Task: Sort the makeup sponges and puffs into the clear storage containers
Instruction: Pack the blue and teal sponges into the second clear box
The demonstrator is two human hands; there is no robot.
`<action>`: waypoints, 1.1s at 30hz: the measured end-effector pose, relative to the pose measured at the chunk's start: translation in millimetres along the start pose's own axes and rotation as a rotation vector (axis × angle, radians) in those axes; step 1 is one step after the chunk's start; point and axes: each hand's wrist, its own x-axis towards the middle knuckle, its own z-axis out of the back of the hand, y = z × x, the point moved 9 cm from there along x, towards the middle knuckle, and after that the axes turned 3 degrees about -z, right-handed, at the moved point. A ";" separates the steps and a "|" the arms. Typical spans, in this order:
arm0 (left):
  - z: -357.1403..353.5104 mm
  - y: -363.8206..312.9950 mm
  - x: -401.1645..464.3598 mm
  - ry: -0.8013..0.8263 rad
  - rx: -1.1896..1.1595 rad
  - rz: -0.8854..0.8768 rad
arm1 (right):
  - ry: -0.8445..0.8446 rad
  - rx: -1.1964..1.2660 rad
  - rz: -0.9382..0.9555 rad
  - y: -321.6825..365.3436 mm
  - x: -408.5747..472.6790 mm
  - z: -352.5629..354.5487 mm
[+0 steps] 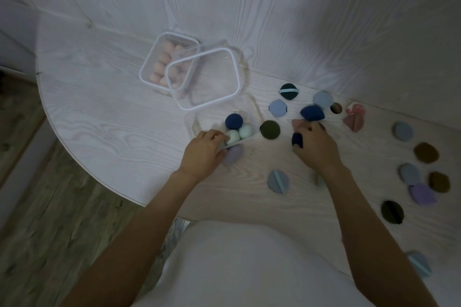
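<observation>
Head camera, looking down: the right hand (314, 147) has its fingers curled around a dark blue sponge (297, 139) that shows at the thumb side, while the fingertips (307, 129) reach toward a second navy sponge (312, 112) lying just beyond them, with a pinkish piece (296, 123) touching the knuckles. The left hand (203, 151) grips the near edge of a small clear container (197, 124), fingers bent over its rim; the frame is blurred there, so how tightly it holds I cannot tell. Inside that container sit a navy ball sponge (234, 121) and two pale mint ones (239, 133); a lilac puff (233, 154) lies just beside the left palm on the white table (99, 97). An olive puff (270, 129) rests between the two hands. Farther back, a clear box of pink sponges (163, 63) stands with a clear lid (203, 77) leaning across it. More blue, brown, purple and dark green puffs lie scattered to the right, well apart from the containers.
</observation>
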 end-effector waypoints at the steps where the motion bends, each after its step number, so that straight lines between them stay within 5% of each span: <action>1: 0.9 -0.6 -1.1 -0.008 0.005 -0.004 | -0.043 0.078 0.001 5.0 -2.4 14.4; 7: 4.9 -3.3 -4.7 -0.041 0.015 -0.049 | -0.058 0.602 0.217 107.3 11.4 47.6; 15: 2.4 -2.4 -6.3 0.005 0.039 -0.069 | 0.010 -0.007 0.514 185.3 36.7 -28.6; 20: 5.0 0.9 -7.8 0.005 0.035 -0.068 | -0.019 -0.093 0.515 182.1 35.0 -26.7; 26: 4.5 0.5 -7.6 0.012 0.036 -0.047 | -0.023 0.211 0.478 157.6 26.1 -3.4; 29: -1.0 3.9 -4.0 0.041 0.047 0.026 | -0.191 0.410 0.377 111.1 17.8 25.6; 33: -5.0 4.9 0.7 0.092 0.081 0.093 | -0.406 0.330 0.119 24.3 17.7 44.8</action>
